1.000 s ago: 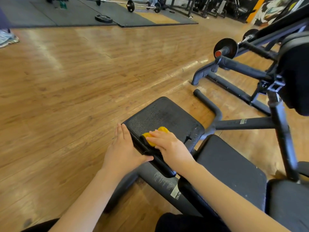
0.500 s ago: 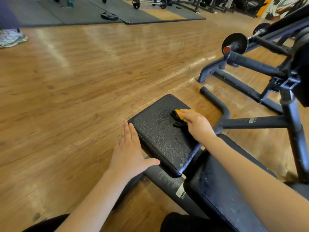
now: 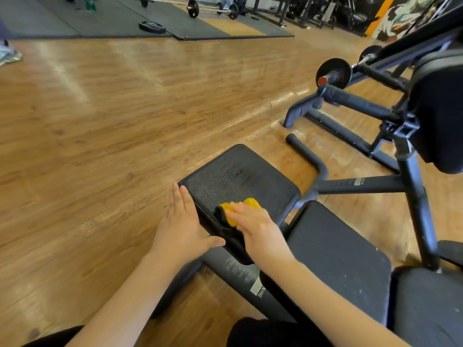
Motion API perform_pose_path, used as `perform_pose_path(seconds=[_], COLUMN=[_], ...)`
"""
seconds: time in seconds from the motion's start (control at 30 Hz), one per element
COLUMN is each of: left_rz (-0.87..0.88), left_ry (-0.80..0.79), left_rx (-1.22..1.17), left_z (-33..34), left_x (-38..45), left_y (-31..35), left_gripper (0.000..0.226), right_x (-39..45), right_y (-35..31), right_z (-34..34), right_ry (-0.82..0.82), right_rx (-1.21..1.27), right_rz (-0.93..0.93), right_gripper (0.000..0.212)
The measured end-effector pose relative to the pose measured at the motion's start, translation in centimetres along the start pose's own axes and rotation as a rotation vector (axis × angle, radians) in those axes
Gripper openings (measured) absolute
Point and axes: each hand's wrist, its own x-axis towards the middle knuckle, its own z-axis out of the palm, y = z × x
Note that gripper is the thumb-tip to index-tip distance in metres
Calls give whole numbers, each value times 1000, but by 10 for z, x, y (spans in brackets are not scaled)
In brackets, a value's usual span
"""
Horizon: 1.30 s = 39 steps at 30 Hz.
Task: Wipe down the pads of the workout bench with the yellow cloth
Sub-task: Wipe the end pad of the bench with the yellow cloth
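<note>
The front pad [image 3: 238, 176] of the black workout bench lies low in the middle of the head view, its surface speckled with damp streaks. The yellow cloth [image 3: 251, 202] sits bunched on the near part of that pad. My right hand [image 3: 255, 226] presses down on the cloth with fingers laid flat over it, hiding most of it. My left hand [image 3: 184, 229] rests flat against the pad's left side, fingers straight and thumb along the near edge. A second bench pad [image 3: 335, 249] follows to the right, and a third pad [image 3: 426, 309] is at the lower right.
The black bench frame bar [image 3: 360, 186] and its upright run right of the pads, below a raised black pad [image 3: 441, 116]. A weight plate on a peg [image 3: 334, 72] stands behind. A barbell [image 3: 193, 7] and loose plate [image 3: 152, 26] lie on far mats. Wooden floor lies left.
My right hand swept the cloth out to the pad's far right, then pulled it back to the near part. My left hand stayed against the pad's left side.
</note>
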Motion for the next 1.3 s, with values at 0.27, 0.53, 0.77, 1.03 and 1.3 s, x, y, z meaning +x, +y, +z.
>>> perform_pose_path(seconds=[0.27,0.53,0.77,1.03,1.3], left_rz=[14,13,20,-4,-7], left_ry=[26,12,-9,21,47], left_rx=[-8,-4,-1,-30,-62], left_z=[0,0,0,2,2], left_x=[-2,-1,0,2,-2], left_y=[-1,-2,-2,1,0], left_gripper=[137,138,137,140,139], right_x=[-15,32,35,-20,-30], right_y=[17,90,90,1,14], right_z=[-12,-44,-37,-19,-13], right_ry=[-62,12,155,35,-47], right_rx=[3,67,-6,-71,-7], right_rz=[-190,330,564,200,68], right_gripper=[45,47,36,32,38])
